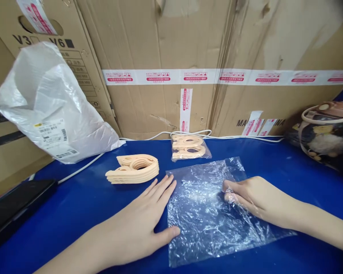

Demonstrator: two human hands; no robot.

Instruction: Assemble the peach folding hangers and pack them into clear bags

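A clear, crinkled plastic bag [200, 217] lies flat on the blue table. My left hand [143, 213] rests palm down at its left side, fingers stretched out, the thumb and fingertips touching the bag's edge. On the right, my right hand [251, 198] has its fingers curled and pinched at the bag; some of the film seems to lie over the lower fingers. Just beyond my left fingertips sits a stack of cream plastic pieces [137, 173], shaped like folded travel hangers. Similar pieces in a small clear packet [190, 147] lie behind the bag.
A white plastic mailing bag [54, 114] with a label leans at the back left. At the left edge lies a black phone-like device [17, 209]. Large taped cardboard boxes [160, 106] wall the back, with a white cable [246, 137] along them. A dark see-through bag [320, 137] stands right.
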